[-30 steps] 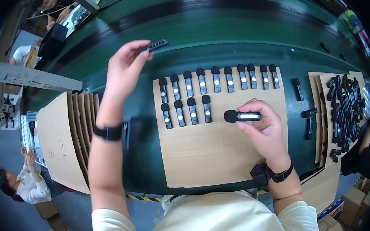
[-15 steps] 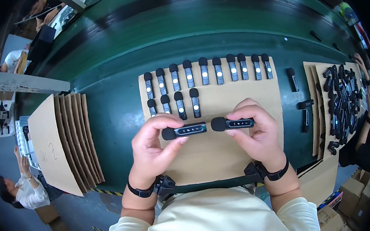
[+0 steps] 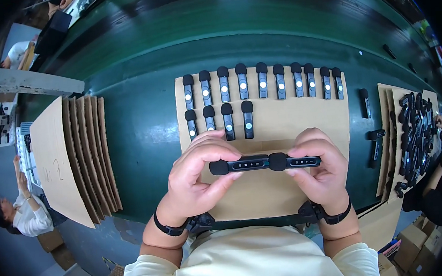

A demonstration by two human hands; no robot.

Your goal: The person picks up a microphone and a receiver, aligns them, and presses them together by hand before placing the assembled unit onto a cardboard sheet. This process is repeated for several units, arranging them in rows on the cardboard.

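Observation:
Each of my hands pinches a small black clip-on wireless microphone with a foam tip. My left hand grips the left microphone by its long sides. My right hand holds the right microphone near its far end. Both lie sideways, foam tips to the left, and the right one's foam meets the left one's end. Beneath them is a cardboard sheet. Two rows of similar microphones stand on it, foam tips away from me, a pale round dot on most.
Upright cardboard sheets are stacked at left. At right, a pile of black microphones lies on cardboard, with a few loose ones on the green table. A co-worker is at far left; another person's arm shows at far right.
The two microphones have come together end to end; a gap between them has closed. The whole view has shifted slightly, so the cardboard sheet appears further right.

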